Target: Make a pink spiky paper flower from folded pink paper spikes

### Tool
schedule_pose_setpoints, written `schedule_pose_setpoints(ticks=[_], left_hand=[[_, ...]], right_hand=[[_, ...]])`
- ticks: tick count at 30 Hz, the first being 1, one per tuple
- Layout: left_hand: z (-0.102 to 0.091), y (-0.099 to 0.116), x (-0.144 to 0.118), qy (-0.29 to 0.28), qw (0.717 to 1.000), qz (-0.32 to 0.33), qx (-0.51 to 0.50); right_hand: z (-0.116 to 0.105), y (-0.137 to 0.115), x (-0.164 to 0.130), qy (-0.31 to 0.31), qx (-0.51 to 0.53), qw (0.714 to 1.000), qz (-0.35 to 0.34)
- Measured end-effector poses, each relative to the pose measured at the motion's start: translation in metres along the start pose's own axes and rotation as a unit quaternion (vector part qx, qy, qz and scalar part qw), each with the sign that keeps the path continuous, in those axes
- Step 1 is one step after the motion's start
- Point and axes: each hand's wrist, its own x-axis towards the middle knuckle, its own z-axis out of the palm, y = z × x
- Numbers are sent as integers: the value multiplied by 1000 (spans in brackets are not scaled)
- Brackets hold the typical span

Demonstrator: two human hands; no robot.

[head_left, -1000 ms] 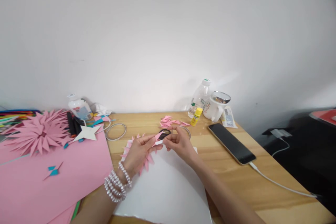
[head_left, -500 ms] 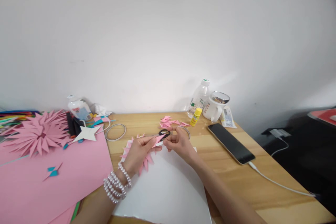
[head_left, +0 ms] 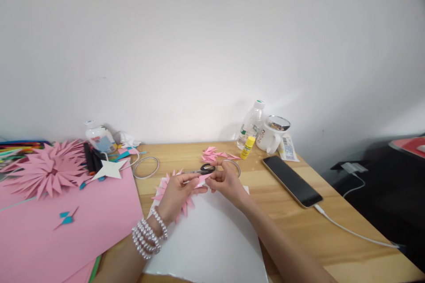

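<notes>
Pink paper petal (head_left: 201, 178) pinched by left hand (head_left: 175, 194) and right hand (head_left: 225, 183) (fingertips meeting) | scissors (head_left: 203, 170) just behind

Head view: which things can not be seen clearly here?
- Pink paper piece: mostly covered by left hand and right hand; its shape is unclear.
- Scissors: blades partly behind the fingers.
- Label: print too small.
- White sheet: cut off by bottom edge.
</notes>
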Motion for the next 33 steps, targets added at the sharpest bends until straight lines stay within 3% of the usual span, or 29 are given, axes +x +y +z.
schedule_pose_setpoints(ticks=[9, 15, 22, 29, 33], left_hand=[[-2, -3, -1, -7, 1000, 22, 13], [-2, -2, 0, 41, 998, 40, 20], [-1, 8, -3, -22, 998, 40, 41], [1, 11, -4, -49, 997, 47, 23], [0, 10, -4, -48, 997, 62, 29]], right_hand=[[-1, 1, -1, 1, -10, 1000, 2], [0, -1, -1, -16, 1, 1000, 16], [-3, -7, -3, -49, 59, 995, 61], [-9, -12, -4, -101, 147, 971, 161], [-8, -9, -4, -115, 170, 964, 168]])
